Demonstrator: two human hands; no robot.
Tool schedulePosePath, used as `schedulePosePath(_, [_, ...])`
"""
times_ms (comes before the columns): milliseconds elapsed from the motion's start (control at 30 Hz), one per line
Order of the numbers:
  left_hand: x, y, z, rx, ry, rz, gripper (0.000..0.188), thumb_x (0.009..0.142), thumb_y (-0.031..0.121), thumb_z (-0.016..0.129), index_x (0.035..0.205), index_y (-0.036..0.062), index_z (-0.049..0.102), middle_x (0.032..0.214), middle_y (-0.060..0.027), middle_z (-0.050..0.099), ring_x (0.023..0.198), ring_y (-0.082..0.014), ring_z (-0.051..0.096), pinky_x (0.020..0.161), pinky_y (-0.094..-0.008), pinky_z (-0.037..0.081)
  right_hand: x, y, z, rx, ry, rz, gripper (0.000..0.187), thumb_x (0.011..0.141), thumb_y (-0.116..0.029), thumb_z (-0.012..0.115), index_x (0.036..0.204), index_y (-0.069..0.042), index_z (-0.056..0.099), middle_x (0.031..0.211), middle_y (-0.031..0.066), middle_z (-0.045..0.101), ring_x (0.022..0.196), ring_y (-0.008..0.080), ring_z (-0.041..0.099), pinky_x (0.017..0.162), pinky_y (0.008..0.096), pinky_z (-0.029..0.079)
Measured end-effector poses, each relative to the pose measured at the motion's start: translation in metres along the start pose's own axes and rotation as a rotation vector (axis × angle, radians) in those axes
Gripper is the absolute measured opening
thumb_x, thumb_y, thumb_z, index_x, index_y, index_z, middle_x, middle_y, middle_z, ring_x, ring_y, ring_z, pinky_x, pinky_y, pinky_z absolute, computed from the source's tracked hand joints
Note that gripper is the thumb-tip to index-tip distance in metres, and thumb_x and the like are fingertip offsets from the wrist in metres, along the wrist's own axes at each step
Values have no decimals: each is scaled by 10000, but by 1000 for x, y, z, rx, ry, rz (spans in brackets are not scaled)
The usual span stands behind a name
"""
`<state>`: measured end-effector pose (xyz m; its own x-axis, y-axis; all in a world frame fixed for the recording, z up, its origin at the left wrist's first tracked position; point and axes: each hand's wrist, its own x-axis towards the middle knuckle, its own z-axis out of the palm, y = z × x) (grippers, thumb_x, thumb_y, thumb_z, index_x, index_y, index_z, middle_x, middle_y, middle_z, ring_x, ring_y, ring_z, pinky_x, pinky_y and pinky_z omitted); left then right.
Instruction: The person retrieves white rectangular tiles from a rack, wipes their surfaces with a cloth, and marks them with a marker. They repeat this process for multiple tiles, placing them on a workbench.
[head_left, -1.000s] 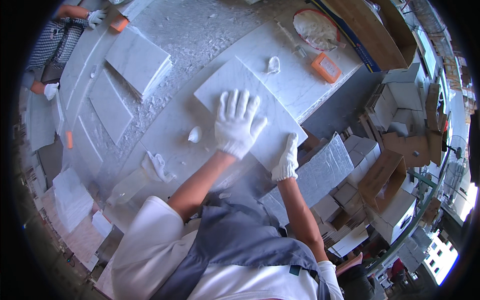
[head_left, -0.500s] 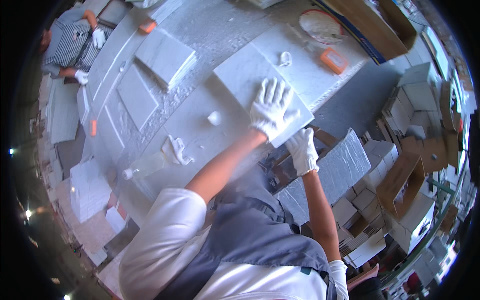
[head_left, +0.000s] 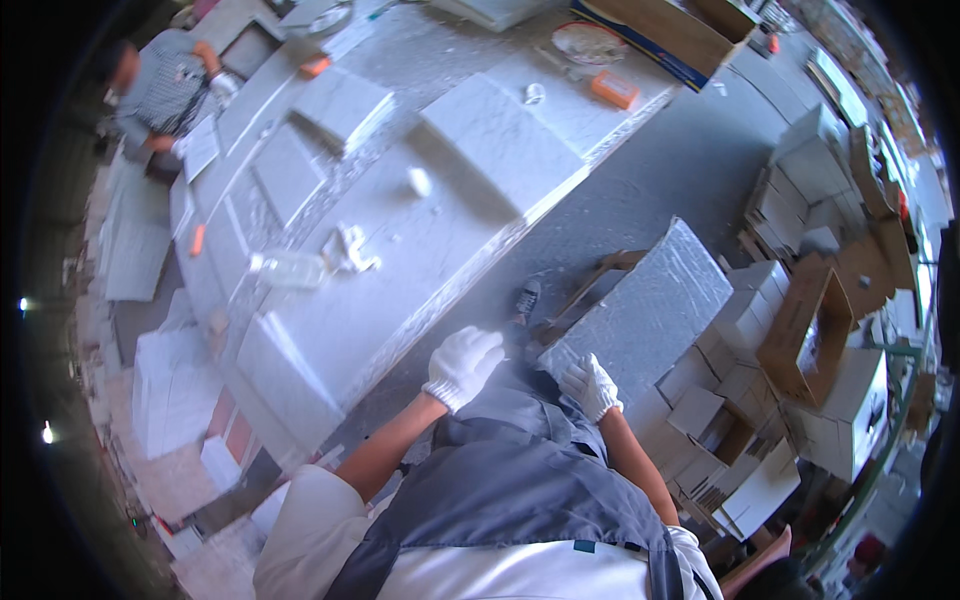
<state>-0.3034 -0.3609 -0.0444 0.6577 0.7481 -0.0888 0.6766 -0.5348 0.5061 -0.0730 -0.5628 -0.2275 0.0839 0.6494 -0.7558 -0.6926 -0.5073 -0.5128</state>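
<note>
In a white work glove, my left hand (head_left: 466, 370) hovers in front of my grey apron, near the table's front edge, fingers loosely bent and nothing in it. My right hand (head_left: 591, 387), gloved too, hangs beside the near end of a grey, scuffed slab-topped stand (head_left: 660, 300). Its fingers are slightly apart and it holds nothing. Pale marble-like tiles (head_left: 503, 145) lie on the table (head_left: 430, 260), their near corner at its front edge. On the table are a white crumpled rag (head_left: 350, 250), a clear plastic bottle (head_left: 292, 268) and a small white lump (head_left: 419, 182).
An orange block (head_left: 614, 89), a round tray of white material (head_left: 590, 44) and a cardboard box (head_left: 680, 30) sit at the far end. More tiles (head_left: 343, 108) are stacked to the left. A co-worker (head_left: 170, 90) handles a tile there. Cartons (head_left: 810, 335) crowd the right side.
Both hands have left the tile and drawn back toward my body. The tile now lies squarely at the table's edge. My view has shifted, and the co-worker now has a tile raised.
</note>
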Motion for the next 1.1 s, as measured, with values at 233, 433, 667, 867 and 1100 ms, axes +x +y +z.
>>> schedulePosePath(233, [-120,11,19,30,-260,-225,321,971,428,534,970,211,772,1018,-67,749,940,-304,702,806,-429,554,-27,64,-19,155,119,125,397,1036,-372,547,1259,-45,571,1183,155,654,1006,311,694,874,440,588])
schedulePosePath(433, [-150,22,14,123,-288,-187,284,958,415,575,988,213,773,984,-47,757,885,-301,713,741,-433,569,-63,66,-14,-276,55,23,552,1020,-469,584,1355,-32,555,1214,191,677,1005,328,718,820,453,613])
schedulePosePath(667, [-227,4,-4,32,-523,-508,471,974,522,455,1164,201,744,1237,-82,709,1141,-319,655,981,-429,500,-42,89,-25,-501,83,180,546,1031,-434,565,1393,-28,520,1248,216,664,1050,364,705,870,479,609])
schedulePosePath(867, [-344,-20,-14,-161,-393,-697,440,975,494,459,1137,197,740,1227,-104,699,1142,-347,637,969,-456,494,16,130,19,-963,-153,-81,545,1004,-475,602,1310,-26,561,1082,143,692,935,292,714,780,425,615])
schedulePosePath(1100, [-508,-63,-25,-212,-203,-817,329,979,375,487,1129,178,703,1166,-105,692,1084,-350,647,928,-456,505,30,235,152,-923,-755,-225,556,1007,-429,615,1386,-35,512,1152,139,674,1027,274,697,802,387,617])
